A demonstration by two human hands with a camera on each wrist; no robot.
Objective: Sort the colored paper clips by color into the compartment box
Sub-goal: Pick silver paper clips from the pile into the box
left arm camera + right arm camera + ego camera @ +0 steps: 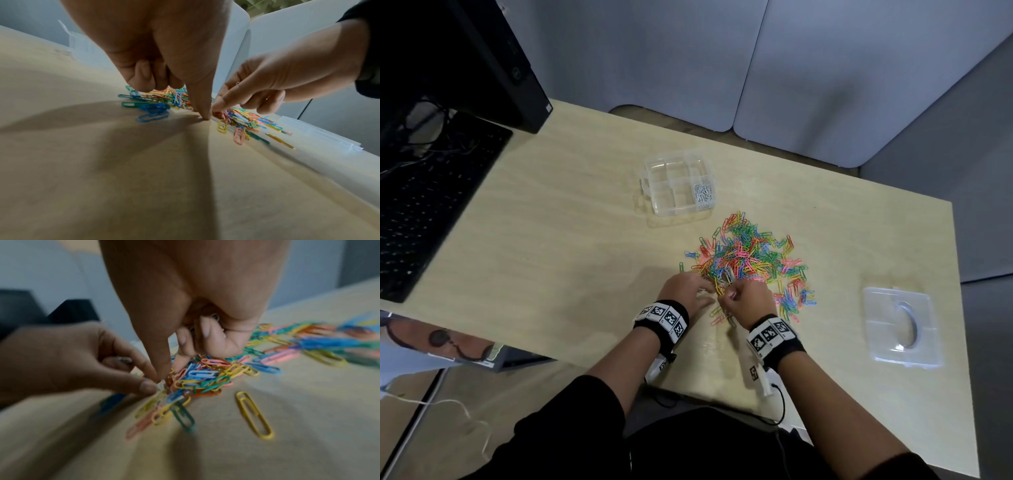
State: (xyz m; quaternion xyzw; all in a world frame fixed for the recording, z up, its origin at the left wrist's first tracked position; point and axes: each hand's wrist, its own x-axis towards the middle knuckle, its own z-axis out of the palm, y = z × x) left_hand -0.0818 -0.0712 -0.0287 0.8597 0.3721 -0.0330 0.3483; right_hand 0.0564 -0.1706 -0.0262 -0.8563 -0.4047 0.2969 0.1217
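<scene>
Wooden desk [571, 212], grey partitions behind. Nearest: L hand [685, 287] at pile's near edge, thumb tip on desk, fingers curled, something silvery pinched. R hand [748, 298] beside it, fist closed on silver clips. Colored clip pile [753, 260] just beyond. Farther: compartment box [678, 183], silver clips in near-right cell.

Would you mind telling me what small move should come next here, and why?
Probably the right hand should pick one more white clip; it already holds some in its curled fingers, the compartment box holds only white clips, and both hands work the pile.
</scene>
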